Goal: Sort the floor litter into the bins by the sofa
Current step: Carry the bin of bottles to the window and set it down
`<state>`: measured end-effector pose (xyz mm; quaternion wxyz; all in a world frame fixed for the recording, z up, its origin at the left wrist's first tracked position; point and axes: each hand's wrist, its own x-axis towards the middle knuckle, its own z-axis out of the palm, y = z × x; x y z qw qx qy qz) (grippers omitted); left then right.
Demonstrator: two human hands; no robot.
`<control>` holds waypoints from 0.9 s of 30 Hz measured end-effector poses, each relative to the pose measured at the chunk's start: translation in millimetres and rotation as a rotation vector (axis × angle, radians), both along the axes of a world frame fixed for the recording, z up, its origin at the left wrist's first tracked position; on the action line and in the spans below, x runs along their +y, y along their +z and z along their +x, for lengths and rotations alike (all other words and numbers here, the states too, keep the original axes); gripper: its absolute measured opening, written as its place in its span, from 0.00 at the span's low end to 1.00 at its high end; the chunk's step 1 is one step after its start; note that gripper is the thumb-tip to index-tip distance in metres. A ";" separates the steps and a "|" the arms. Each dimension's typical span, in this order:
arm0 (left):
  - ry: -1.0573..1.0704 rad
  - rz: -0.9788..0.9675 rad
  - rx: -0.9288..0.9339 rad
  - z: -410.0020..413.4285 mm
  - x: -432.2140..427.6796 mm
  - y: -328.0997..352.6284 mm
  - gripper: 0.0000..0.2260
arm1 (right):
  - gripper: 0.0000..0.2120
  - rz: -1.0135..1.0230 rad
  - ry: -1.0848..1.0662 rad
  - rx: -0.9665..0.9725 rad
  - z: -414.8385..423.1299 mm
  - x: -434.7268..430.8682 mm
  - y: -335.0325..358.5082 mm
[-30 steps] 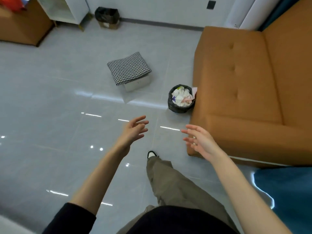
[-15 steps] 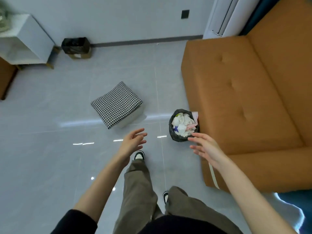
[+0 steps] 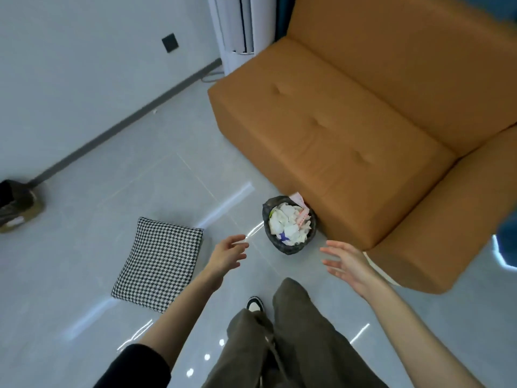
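Both my hands were empty. My left hand (image 3: 226, 254) hung over the tile with its fingers loosely spread, and my right hand (image 3: 348, 263) was open too, palm turned inward, fingers fanned wide. Neither touched anything.

The small black-lined bin (image 3: 289, 224) stood on the floor against the front corner of the orange sofa (image 3: 335, 152), between and just beyond my two hands. It was heaped with crumpled white paper (image 3: 288, 225), and a pink-printed slip (image 3: 300, 204) poked out over the rim on the sofa side. I could see no loose litter on the bare tile around me (only the houndstooth cushion (image 3: 162, 261) lying flat to my left, which I judged was not rubbish).

The trouble I foresaw lay in that heap. The bin looked full to the brim, so anything more pressed in could push the top wads over the edge and back onto the floor, or nudge the light bin over. The slip at the rim seemed ready to slide off. Another dark bag in a box (image 3: 16, 205) sat well apart by the wall; mixing the sorts between the two would undo the work. My shoe (image 3: 254, 302) was near the bin as well, and a careless step could kick it.
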<state>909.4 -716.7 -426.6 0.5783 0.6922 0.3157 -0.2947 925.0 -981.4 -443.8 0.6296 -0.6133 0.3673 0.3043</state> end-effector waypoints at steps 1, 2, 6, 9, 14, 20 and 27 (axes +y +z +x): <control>-0.049 0.001 0.023 18.3 1.3 -9.0 0.14 | 0.09 -0.001 -0.055 0.016 7.9 0.7 -8.6; -0.070 0.006 0.033 22.8 1.9 -12.9 0.14 | 0.09 -0.005 -0.075 0.023 10.0 2.0 -12.0; -0.162 0.028 0.103 75.1 -1.5 -48.6 0.14 | 0.08 -0.055 -0.201 0.085 34.6 1.0 -46.6; -0.172 0.061 0.145 111.6 -6.8 -74.3 0.15 | 0.10 -0.103 -0.239 0.150 52.3 -0.2 -72.6; -0.283 0.167 0.169 166.1 -13.8 -122.4 0.16 | 0.12 -0.204 -0.270 0.232 85.0 2.6 -115.3; -0.271 0.196 0.211 223.0 -26.7 -214.7 0.16 | 0.16 -0.268 -0.317 0.303 122.0 4.9 -197.6; -0.188 0.202 0.240 257.7 -45.0 -351.7 0.18 | 0.19 -0.297 -0.346 0.312 150.3 14.8 -331.4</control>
